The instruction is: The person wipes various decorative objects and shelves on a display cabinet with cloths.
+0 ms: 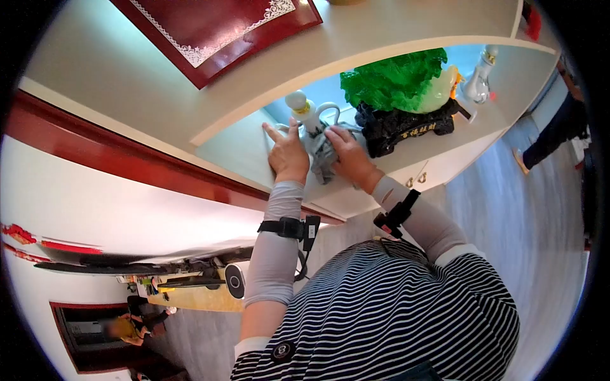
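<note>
A white two-handled bottle with a round stopper and a gold band stands on the cabinet shelf. My left hand is at its left side, fingers spread and stretched out by the left handle; part of the hand's contact is hidden. A crumpled grey cloth lies against the bottle's lower body. My right hand is closed on the cloth, pressing it to the right side of the bottle below the right handle. Just right of that hand sits a green and white cabbage ornament on a dark carved base.
A clear glass bottle stands at the shelf's right end. Above, a dark red framed board rests on the upper shelf. Cabinet doors with small handles are below. One person stands at right, another far lower left.
</note>
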